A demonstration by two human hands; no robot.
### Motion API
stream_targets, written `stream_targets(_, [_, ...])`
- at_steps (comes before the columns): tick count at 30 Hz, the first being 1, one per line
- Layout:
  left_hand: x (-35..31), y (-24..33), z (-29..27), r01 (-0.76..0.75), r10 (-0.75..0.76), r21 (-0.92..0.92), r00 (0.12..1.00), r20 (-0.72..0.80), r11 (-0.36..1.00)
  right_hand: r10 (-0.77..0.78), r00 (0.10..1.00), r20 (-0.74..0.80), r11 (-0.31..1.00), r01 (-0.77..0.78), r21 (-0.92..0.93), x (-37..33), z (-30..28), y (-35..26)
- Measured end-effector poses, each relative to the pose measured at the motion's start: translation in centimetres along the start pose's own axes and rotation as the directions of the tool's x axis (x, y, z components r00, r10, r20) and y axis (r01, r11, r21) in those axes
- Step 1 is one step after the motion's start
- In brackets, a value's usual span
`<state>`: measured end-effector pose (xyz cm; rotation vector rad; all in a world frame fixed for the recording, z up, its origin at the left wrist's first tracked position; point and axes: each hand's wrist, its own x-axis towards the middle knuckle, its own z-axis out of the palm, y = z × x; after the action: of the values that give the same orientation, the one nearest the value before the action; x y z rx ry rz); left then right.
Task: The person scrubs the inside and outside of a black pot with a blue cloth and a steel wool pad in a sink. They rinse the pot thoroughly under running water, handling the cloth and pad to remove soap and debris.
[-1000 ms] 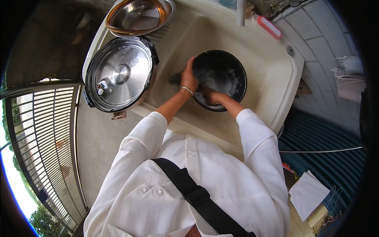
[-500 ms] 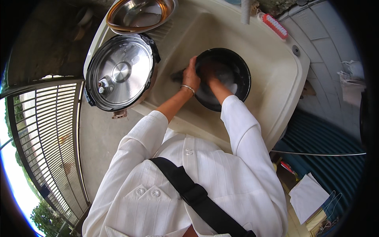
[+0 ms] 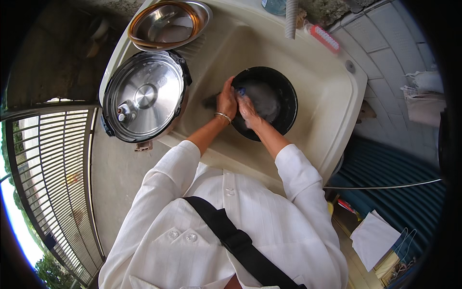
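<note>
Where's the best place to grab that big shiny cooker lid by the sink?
Probably the small knob at the centre of the pressure cooker lid, reached from straight above. The lid lies flat, facing up, and its wide smooth dome offers little else to pinch.

Lighting: strong daylight, even across the scene. The cream sink [image 3: 317, 91] is brightly lit with little hard shadow; the person's body shades its near wall. Glare: bright reflections on the steel pressure-cooker lid [image 3: 144, 96] and on the steel bowl [image 3: 168, 21] above it. The white shirt [image 3: 231, 226] is near overexposure, though its stripes remain readable. The sky at the lower left is blown out to white. The black pot [image 3: 284, 101] interior is dark, with pale foam visible. Distortion: heavy fisheye; the railing [image 3: 53, 183] bars bend, and a black vignette fills all 4 corners. Focus: sharp centrally, softer toward the rim. Slight motion blur on the right hand [image 3: 248, 107].
</note>
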<state>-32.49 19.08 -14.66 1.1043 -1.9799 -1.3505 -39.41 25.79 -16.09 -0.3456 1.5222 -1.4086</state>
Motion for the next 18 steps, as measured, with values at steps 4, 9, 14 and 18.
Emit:
stream_targets(4, [-0.2, 0.0, 0.2, 0.03, -0.028, 0.068, 0.999, -0.03, 0.997, 0.402, 0.848, 0.345, 0.458, 0.14, -0.878, -3.2, -6.6, -0.9])
stream_targets(9, [-0.3, 0.4, 0.0, 0.07, -0.069, 0.124, 0.998, -0.007, 0.99, 0.108, 0.994, -0.009, 0.115, -0.021, -0.993, -0.1, -7.5, -3.8])
stream_targets(14, [-0.3, 0.5, -0.2, 0.096, -0.099, 0.126, 0.995, 0.018, 0.987, 0.07, 0.997, 0.028, -0.004, 0.029, -1.0, 2.1, -8.2, -1.0])
stream_targets(18, [-0.3, 0.8, -0.1, 0.13, -0.144, 0.17, 0.987, 0.073, 0.977, 0.256, 0.963, -0.084, 0.261, -0.152, -0.953, 2.8, -7.9, 3.5])
